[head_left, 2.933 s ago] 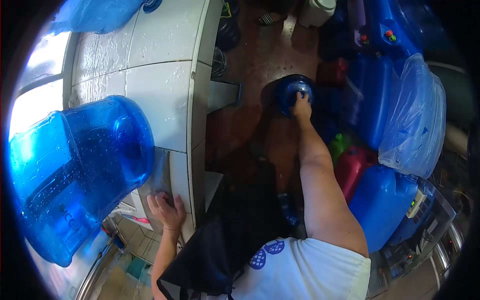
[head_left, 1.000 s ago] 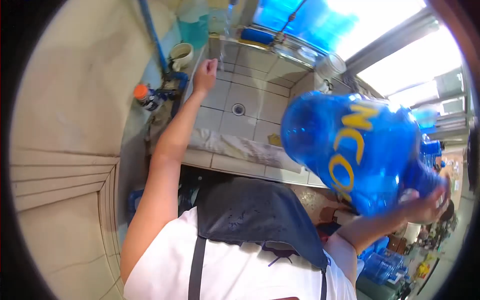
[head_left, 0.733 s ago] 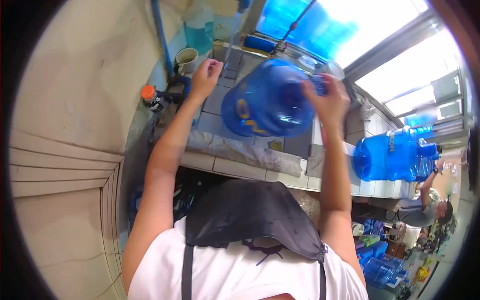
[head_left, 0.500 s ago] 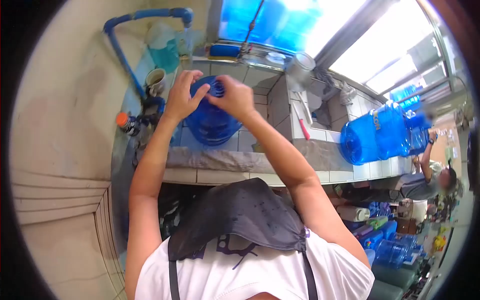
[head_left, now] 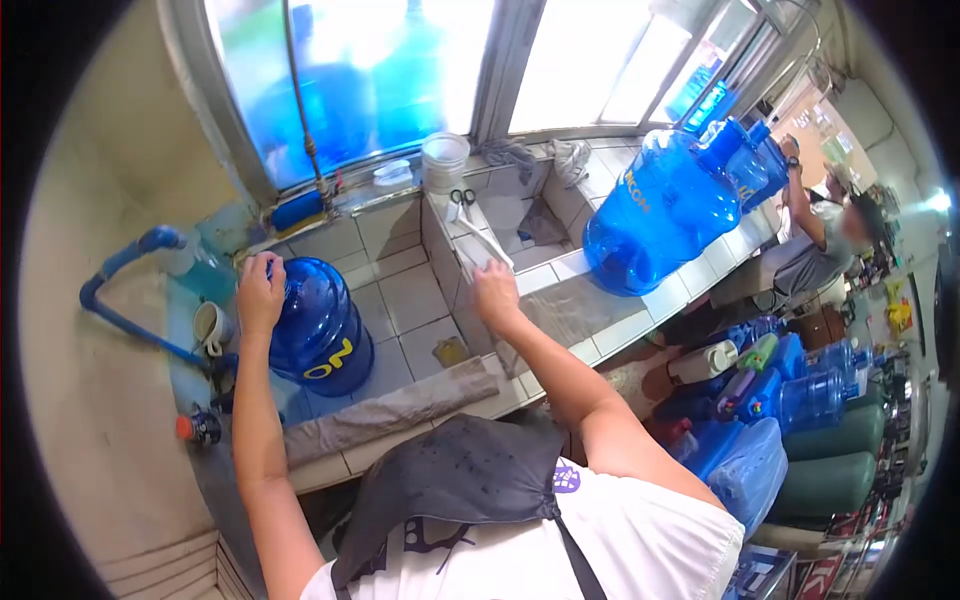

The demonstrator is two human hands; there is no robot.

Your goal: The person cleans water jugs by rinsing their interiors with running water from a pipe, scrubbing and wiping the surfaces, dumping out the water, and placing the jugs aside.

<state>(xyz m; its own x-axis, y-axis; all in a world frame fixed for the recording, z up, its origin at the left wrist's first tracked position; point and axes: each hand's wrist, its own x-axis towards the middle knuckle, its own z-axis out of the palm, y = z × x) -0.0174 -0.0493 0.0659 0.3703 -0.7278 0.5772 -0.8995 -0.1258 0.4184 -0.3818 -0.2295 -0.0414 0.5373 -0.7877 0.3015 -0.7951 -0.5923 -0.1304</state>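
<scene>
A blue water jug (head_left: 325,330) with yellow lettering stands in the tiled basin, at the left. My left hand (head_left: 262,295) is at its top, fingers bent around the neck area, which the hand mostly hides. Over the tiled divider, my right hand (head_left: 495,297) has its fingers curled down where a red-handled tool lay; the handle is now covered by the hand. A white stick-like tool (head_left: 487,240) lies just beyond those fingers, with black-handled scissors (head_left: 462,197) farther back.
Another large blue jug (head_left: 650,215) lies on the counter at right. A second person (head_left: 815,235) works beyond it. A grey cloth (head_left: 395,408) drapes the basin's front edge. A blue pipe (head_left: 125,265) bends along the left wall. A white tub (head_left: 445,160) sits by the window.
My right hand has left the jug's top and moved right to the divider, over the red handle. My left hand stays at the jug's top. The view has turned to the right.
</scene>
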